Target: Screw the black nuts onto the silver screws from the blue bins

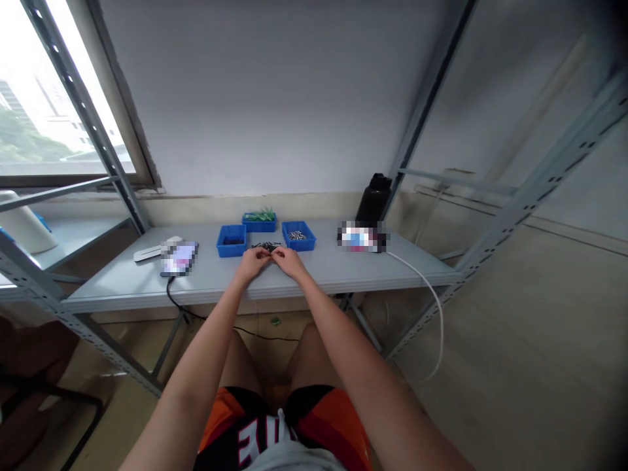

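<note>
My left hand (253,263) and my right hand (289,261) meet over the front part of the grey shelf. Fingertips of both are pinched close together; whatever lies between them is too small to make out. Just beyond the fingers is a small pile of thin dark pieces (265,246), partly covered by the hands. Behind and to the left stands a blue bin (231,250) with dark small contents. A second blue bin (300,244), at the right, holds small shiny metal pieces. Farther back, a third blue bin (260,226) contains green strip-like pieces.
At the left, a phone (179,259) with a black cable lies near a white elongated object (156,251). A black bottle (373,199) stands at the back right, behind a blurred-out device with a white cable (436,301). Metal uprights (432,91) frame the shelf (343,271).
</note>
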A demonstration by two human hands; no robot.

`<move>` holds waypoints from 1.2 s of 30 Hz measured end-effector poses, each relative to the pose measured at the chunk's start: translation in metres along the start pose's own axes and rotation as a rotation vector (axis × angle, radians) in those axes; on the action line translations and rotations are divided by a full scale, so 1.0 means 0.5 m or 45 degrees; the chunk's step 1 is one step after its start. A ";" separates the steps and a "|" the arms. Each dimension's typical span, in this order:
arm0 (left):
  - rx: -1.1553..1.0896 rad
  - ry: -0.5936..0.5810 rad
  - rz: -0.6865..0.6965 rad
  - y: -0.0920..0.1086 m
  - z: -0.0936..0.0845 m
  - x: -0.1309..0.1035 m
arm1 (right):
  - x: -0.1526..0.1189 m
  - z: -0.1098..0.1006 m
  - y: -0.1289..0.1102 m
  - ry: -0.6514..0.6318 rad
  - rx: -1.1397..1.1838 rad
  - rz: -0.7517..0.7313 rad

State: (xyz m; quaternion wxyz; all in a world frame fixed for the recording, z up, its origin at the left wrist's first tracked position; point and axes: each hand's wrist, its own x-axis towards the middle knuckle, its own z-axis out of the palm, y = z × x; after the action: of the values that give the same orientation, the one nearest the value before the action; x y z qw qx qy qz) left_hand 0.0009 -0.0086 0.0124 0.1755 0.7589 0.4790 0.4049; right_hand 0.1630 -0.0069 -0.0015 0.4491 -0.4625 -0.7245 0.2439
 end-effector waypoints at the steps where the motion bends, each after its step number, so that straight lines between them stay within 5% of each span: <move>1: 0.003 0.001 0.006 0.000 -0.001 0.000 | 0.000 0.000 0.000 0.001 -0.007 0.001; 16: 0.285 -0.158 0.142 0.000 0.001 -0.003 | 0.005 0.006 0.010 0.115 0.052 -0.010; 28: 0.078 0.074 0.020 -0.002 0.001 -0.001 | 0.003 -0.003 0.001 0.099 0.081 0.113; 36: 0.377 0.100 0.147 0.038 -0.012 -0.015 | 0.013 0.005 0.017 0.213 0.134 0.176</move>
State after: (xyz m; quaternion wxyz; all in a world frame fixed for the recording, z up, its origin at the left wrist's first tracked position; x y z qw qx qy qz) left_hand 0.0057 -0.0250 0.0248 0.0194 0.7863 0.4955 0.3685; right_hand 0.1637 0.0031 -0.0064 0.5138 -0.5059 -0.6370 0.2726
